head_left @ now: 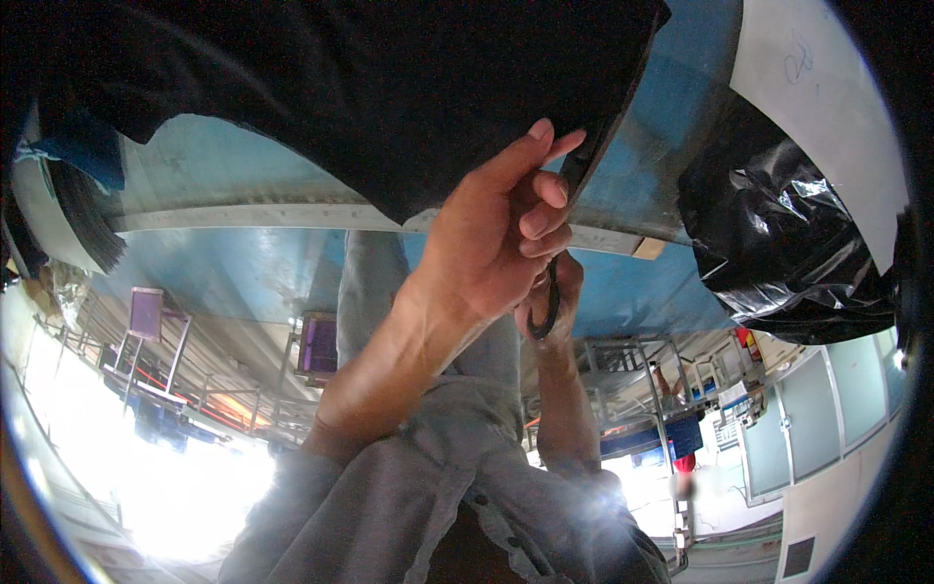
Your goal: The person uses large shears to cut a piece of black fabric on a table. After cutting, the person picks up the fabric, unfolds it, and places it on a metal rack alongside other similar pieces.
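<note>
Left hand (494, 229) partly hides scissors (555, 297) — black sheet (389, 97) cropped above.

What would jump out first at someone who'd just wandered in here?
Probably the broad, black cloth-like sheet spread over the blue tabletop, filling the top of the view. Next, just right of centre, the person's bare left hand, with the right hand partly hidden behind it, holding what look like black, loop-handled scissors. At the far right, crumpled, shiny black plastic gleams beside a white sheet.
</note>
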Tool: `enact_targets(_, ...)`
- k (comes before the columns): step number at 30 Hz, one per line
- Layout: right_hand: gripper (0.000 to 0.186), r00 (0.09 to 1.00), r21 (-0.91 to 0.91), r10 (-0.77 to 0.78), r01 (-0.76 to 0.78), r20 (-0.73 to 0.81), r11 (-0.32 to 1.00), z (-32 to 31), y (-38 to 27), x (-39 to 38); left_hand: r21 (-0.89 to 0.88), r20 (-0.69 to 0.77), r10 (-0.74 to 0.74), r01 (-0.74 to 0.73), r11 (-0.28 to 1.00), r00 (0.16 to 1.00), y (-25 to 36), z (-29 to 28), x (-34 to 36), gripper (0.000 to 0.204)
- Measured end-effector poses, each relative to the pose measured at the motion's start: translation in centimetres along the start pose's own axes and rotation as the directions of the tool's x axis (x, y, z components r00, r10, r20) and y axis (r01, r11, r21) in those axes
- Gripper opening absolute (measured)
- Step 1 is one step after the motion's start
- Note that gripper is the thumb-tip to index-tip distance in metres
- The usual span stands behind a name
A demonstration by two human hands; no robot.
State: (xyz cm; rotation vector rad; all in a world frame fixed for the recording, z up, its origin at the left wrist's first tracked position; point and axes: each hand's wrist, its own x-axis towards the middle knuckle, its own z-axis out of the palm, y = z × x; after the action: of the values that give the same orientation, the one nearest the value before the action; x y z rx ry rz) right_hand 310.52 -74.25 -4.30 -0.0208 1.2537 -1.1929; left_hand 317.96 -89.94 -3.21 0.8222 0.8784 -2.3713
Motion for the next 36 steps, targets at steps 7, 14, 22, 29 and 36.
enact_targets(7, 0.04, 0.996, 0.114, -0.091, 0.093, -0.025, 0.989, 0.7, 1.3, 0.1, -0.108, -0.033, -0.084, 0.08, 0.991, 0.996, 0.7, 0.6, -0.4, 0.038)
enact_targets(14, 0.04, 0.993, -0.036, -0.109, 0.107, -0.052, 0.994, 1.9, 0.9, 0.5, -0.089, -0.092, -0.123, 0.115, 0.989, 0.988, 1.2, 1.0, -0.3, 0.039)
enact_targets(22, 0.026, 0.987, 0.01, -0.068, 0.07, -0.143, 0.998, 3.0, 0.8, 0.6, 0.47, -0.054, -0.132, 0.142, 0.871, 0.99, 2.7, 2.5, -2.1, 0.03)
enact_targets(29, 0.027, 0.979, 0.185, 0.005, 0.034, -0.204, 0.982, 3.5, 1.4, 1.1, 0.38, 0.851, 0.155, -0.386, -0.841, 0.502, 4.6, 1.2, 0.8, 0.032)
enact_targets(36, 0.033, 0.979, 0.036, -0.015, 0.023, -0.204, 0.999, 4.1, 1.1, 1.4, 0.268, 0.809, 0.027, -0.328, -0.906, 0.587, 5.6, 1.7, 1.9, 0.028)
